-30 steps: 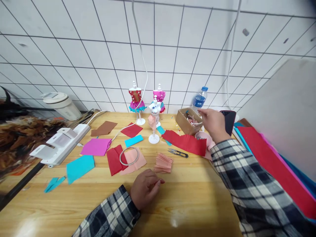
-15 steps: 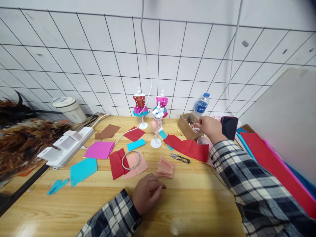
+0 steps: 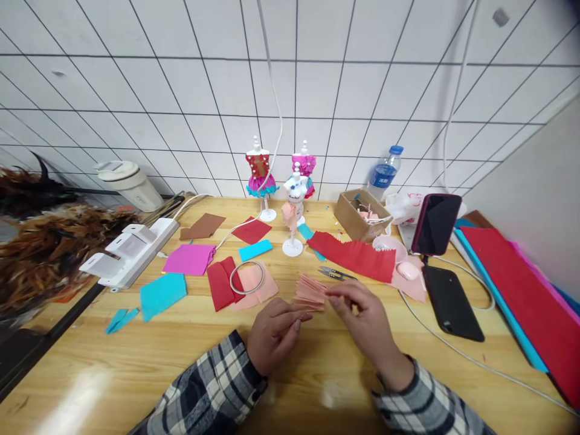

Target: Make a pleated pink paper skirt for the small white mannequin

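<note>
My left hand [image 3: 275,333] rests just in front of a pleated peach fabric piece [image 3: 310,291], thumb and fingers drawn together. Anything between them is too small to make out. On the other side of that piece is my right hand [image 3: 365,320], its thumb and index finger pinched near the pleats' right edge. What they hold, if anything, does not show. Thread snips [image 3: 335,273] lie just behind the right fingers. To the left, a metal ring [image 3: 247,278] lies over folded red fabric [image 3: 223,284] and flat peach fabric [image 3: 265,285].
Small dress forms stand behind, one with a peach skirt [image 3: 290,215]. A long red strip [image 3: 353,257], cardboard box [image 3: 360,216], water bottle [image 3: 383,172], propped phone [image 3: 435,225] and black power bank-like slab [image 3: 453,302] are right. A power strip [image 3: 136,251] and feathers [image 3: 67,241] lie left.
My right hand has come back from the cardboard box to the pleated peach fabric, fingers pinched. My left hand stays nearly in place. The camera view has tilted down somewhat.
</note>
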A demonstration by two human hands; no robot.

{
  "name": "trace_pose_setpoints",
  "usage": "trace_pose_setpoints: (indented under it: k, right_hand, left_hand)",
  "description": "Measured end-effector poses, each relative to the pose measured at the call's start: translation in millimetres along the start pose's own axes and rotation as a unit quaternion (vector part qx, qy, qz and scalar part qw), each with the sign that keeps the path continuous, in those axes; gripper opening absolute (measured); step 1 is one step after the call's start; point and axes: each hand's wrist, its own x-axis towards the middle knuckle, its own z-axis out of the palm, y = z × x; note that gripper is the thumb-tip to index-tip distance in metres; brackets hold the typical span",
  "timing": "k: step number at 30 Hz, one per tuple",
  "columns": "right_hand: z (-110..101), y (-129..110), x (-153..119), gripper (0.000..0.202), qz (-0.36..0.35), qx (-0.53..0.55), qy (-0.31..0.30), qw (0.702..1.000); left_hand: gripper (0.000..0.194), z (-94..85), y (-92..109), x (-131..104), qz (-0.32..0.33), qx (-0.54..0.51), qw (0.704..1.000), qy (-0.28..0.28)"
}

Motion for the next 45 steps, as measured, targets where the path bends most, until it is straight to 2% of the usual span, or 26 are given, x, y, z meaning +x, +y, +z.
trace_pose_setpoints:
  k: [2, 4, 9, 13, 18, 24, 26, 29, 33, 35, 38, 41, 43, 45]
  right_hand:
    - [15, -4, -18, 0.015, -0.006, 0.040, -0.011, 0.999]
    - [21, -6, -25, 0.013, -0.011, 0.053, -0.016, 0.998]
    - [26, -7, -28, 0.010, -0.031, 0.055, -0.026, 0.998]
    - [31, -7, -33, 0.010, -0.033, 0.039, 0.002, 0.999]
    - [33, -7, -37, 0.011, -0.062, -0.002, 0.008, 0.998]
    - [22, -6, -38, 0.014, -0.119, -0.042, -0.033, 0.991]
    - [14, 1, -36, 0.012, -0.091, -0.020, -0.019, 0.996]
    - [1, 17, -33, 0.011, 0.015, 0.026, 0.024, 0.999]
    - [-5, 30, -30, 0.013, 0.102, 0.131, -0.001, 0.986]
    - [-4, 30, -29, 0.017, 0.097, 0.169, -0.035, 0.980]
    - [-4, 29, -27, 0.026, 0.050, 0.154, -0.070, 0.984]
    - [-5, 30, -25, 0.032, 0.025, 0.115, -0.070, 0.991]
    - [-6, 32, -24, 0.036, 0.021, 0.094, -0.065, 0.993]
    - [-6, 34, -24, 0.034, 0.019, 0.071, -0.063, 0.995]
  left_hand:
    - [0.025, 0.7, 2, 0, 0.009, 0.006, 1.000, -0.012]
    - [0.023, 1.8, 4, 1, 0.024, 0.014, 0.999, -0.023]
    - [0.019, 3.6, 7, 1, 0.031, 0.049, 0.998, -0.038]
    - [0.022, 3.5, 8, 1, 0.028, 0.061, 0.997, -0.049]
    - [0.023, 4.3, 9, 2, 0.027, 0.069, 0.995, -0.071]
    - [0.025, 8.7, 5, 0, -0.003, 0.082, 0.990, -0.111]
    - [0.029, 8.7, 2, -2, -0.022, 0.087, 0.990, -0.105]
    - [0.031, 7.2, -1, -3, -0.046, 0.105, 0.988, -0.101]
    - [0.032, 6.9, -1, 1, -0.048, 0.138, 0.984, -0.103]
    - [0.033, 8.7, -2, 9, -0.032, 0.179, 0.977, -0.110]
    - [0.037, 14.7, -6, 24, -0.018, 0.239, 0.959, -0.150]
    - [0.029, 22.9, -10, 35, -0.024, 0.266, 0.946, -0.185]
    - [0.019, 27.3, -13, 39, -0.031, 0.269, 0.943, -0.192]
    - [0.017, 29.5, -14, 41, -0.038, 0.262, 0.945, -0.191]
